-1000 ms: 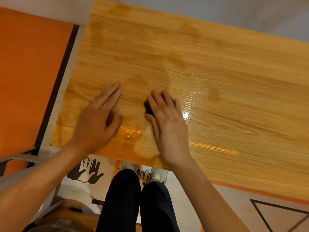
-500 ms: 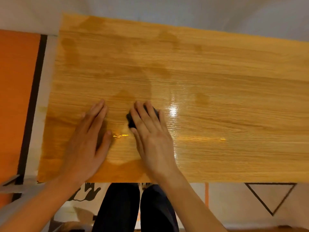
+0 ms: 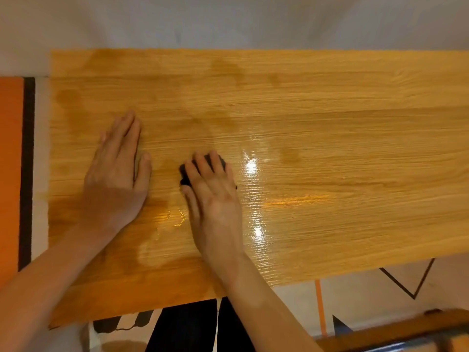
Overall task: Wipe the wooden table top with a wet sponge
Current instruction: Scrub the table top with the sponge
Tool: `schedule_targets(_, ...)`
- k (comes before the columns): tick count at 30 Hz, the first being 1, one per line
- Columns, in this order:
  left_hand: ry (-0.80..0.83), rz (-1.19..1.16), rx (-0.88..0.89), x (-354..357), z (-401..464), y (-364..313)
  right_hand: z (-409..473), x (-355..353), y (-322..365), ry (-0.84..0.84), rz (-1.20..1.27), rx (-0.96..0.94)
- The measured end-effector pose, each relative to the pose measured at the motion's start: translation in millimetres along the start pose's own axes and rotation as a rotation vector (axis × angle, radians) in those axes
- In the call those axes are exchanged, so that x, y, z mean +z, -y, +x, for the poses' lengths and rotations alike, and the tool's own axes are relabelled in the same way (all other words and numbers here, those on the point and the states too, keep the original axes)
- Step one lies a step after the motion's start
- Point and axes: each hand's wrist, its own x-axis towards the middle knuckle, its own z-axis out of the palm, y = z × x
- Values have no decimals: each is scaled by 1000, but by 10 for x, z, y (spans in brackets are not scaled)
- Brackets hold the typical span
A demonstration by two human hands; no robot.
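The wooden table top (image 3: 330, 138) fills most of the view, shiny with wet streaks and darker damp patches. A small dark sponge (image 3: 184, 174) lies near its middle, mostly hidden under my right hand (image 3: 215, 199), whose straight fingers press down on it. My left hand (image 3: 114, 174) rests flat on the wood to the left of the sponge, fingers straight and together, holding nothing.
A pale wall (image 3: 228, 21) runs behind the table's far edge. An orange floor mat (image 3: 10, 174) with a dark border lies to the left. My dark trouser legs (image 3: 193, 326) show under the near edge. A wooden piece (image 3: 406, 329) sits at the lower right.
The view has shifted, so more of the table's near part and right side shows. Both hands stay flat on the wood, the right one still over the sponge; a wet trail lies behind it.
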Motion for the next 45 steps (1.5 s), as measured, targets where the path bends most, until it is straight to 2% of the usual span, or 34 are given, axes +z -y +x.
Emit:
schedule_targets(2, -27, -5, 20, 1, 0, -7, 46, -11, -15, 80, -23, -113)
schedule_targets(4, -30, -16, 36, 7, 6, 0, 16, -264, -229, 129, -41, -108)
schedule_targets(6, -34, -30, 51, 8, 12, -2, -102, -637, -565, 91, -64, 22)
schedule_targets(9, -47, -24, 68, 20, 3, -3, -229, -1075, -970, -70, -55, 292)
schedule_targets(12, -45, -9, 85, 20, 3, 1, -135, -911, -845, -188, -62, 397)
schedule_targets(17, -32, 14, 74, 17, 0, 17, 237, -5, -10, -12, -24, 77)
schedule_targets(19, -30, 18, 71, 19, -6, 7, 303, 99, 72, 48, -33, -54)
schedule_targets(21, -30, 5, 77, 24, -12, -1, 284, -89, -106, 96, -66, -93)
schedule_targets(23, -27, -19, 79, 24, -8, -4, 187, -448, -459, 67, -100, 15)
schedule_targets(26, -14, -39, 71, 8, -1, -1, 89, -959, -951, -103, -131, 290)
schedule_targets(29, -22, -52, 78, 6, -3, -5, 198, -860, -874, -195, -142, 410)
schedule_targets(34, -36, -25, 84, 11, -4, 14, 496, 128, 44, -69, -79, 90)
schedule_targets(36, -52, -22, 90, 14, -6, 4, 540, 218, 138, 12, -86, -27)
schedule_targets(38, -62, -29, 97, 23, -7, -2, 544, 5, -78, 46, -110, -56)
schedule_targets(42, -64, -49, 87, 16, -5, -8, 412, -735, -763, -84, -124, 174)
schedule_targets(45, -51, -44, 82, 2, -2, -24, 418, -818, -868, -162, -140, 331)
